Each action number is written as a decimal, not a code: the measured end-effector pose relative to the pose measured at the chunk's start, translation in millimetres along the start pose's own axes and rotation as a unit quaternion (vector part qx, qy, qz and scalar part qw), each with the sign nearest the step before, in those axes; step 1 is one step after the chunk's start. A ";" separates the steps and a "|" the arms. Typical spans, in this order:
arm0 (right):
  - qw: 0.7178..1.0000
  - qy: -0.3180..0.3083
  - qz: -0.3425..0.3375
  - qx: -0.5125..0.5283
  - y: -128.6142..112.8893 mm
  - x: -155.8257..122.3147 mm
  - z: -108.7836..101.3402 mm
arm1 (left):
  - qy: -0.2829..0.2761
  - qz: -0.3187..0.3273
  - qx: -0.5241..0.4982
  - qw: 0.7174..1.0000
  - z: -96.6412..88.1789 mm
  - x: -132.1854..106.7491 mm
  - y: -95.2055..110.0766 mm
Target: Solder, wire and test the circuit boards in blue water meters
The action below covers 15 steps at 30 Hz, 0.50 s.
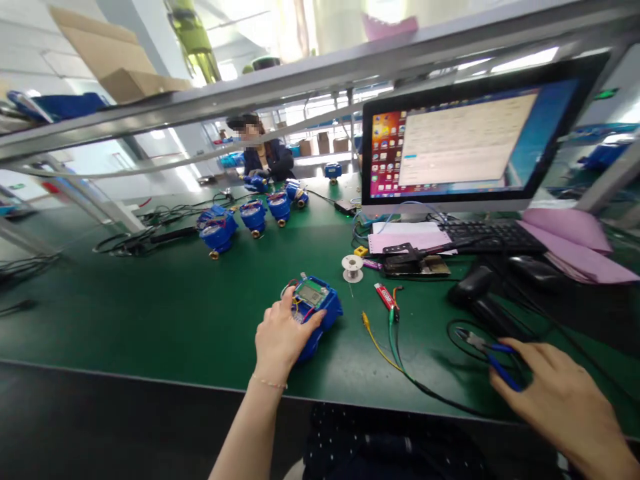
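My left hand (286, 328) is closed around a blue water meter (327, 323) on the green bench. The meter's top is open and shows a green circuit board (310, 293) with a small display and thin coloured wires. Thumb and index finger lie on either side of the board; the other fingertips are partly hidden. At the right, my right hand (563, 390) grips the blue handles of diagonal cutters (477, 342), whose jaws point left over the bench. Between my hands lie a red-labelled battery (385, 297) and a yellow clip lead (367, 322).
Several blue meters (253, 217) stand farther back on the bench. A solder spool (353, 268) sits near a soldering iron (405, 257). Behind are a monitor (450, 147) and keyboard (493, 237); a black scanner (480, 293) and cables lie at right. A person (267, 157) sits opposite.
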State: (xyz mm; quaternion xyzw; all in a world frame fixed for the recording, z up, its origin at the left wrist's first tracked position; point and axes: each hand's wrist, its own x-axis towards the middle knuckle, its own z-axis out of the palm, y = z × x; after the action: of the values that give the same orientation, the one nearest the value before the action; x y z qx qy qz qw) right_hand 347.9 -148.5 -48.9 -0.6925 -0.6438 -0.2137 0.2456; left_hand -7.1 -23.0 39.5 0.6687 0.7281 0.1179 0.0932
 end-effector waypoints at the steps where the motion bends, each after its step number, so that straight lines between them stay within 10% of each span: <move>1: 0.999 0.000 -0.010 -0.037 -3.8 1.9 -2.0 | 0.021 -0.023 0.013 0.999 3.8 -5.2 4.0; 15: 0.998 0.066 -0.011 0.009 -14.4 -12.7 16.9 | 0.116 0.133 -0.106 0.979 49.7 -26.3 -62.8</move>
State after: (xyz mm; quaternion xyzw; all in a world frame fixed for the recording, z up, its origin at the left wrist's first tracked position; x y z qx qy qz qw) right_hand 332.3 -147.4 -69.0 -0.6675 -0.6354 -0.2559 0.2919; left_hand -49.9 -51.7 -27.2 0.7277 0.6219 0.2826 0.0614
